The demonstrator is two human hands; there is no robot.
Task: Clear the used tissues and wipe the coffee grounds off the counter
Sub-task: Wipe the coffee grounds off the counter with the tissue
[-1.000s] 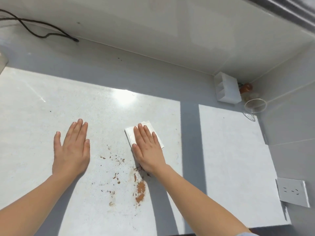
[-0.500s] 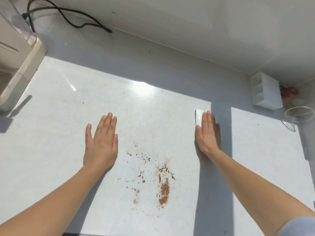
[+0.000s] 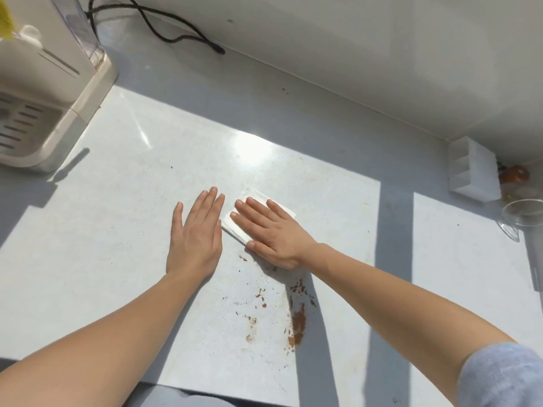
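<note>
A folded white tissue [image 3: 255, 195] lies on the white counter [image 3: 117, 230], and my right hand [image 3: 270, 233] presses flat on it with fingers spread, covering most of it. My left hand [image 3: 195, 236] rests flat and open on the counter right beside it, almost touching the tissue's left edge. Brown coffee grounds [image 3: 298, 321] are scattered on the counter nearer to me, just under my right wrist and forearm, with a dense streak and smaller specks to its left.
A beige coffee machine [image 3: 44, 83] stands at the far left, with a black cable [image 3: 164, 27] along the wall behind it. At the far right corner are a white slotted holder [image 3: 473, 174], a reddish object [image 3: 514, 174] and a clear glass cup [image 3: 523, 215].
My right hand slid the tissue from the right, near the shadow stripe, back left until it sits beside my left hand. The left hand stayed flat on the counter.
</note>
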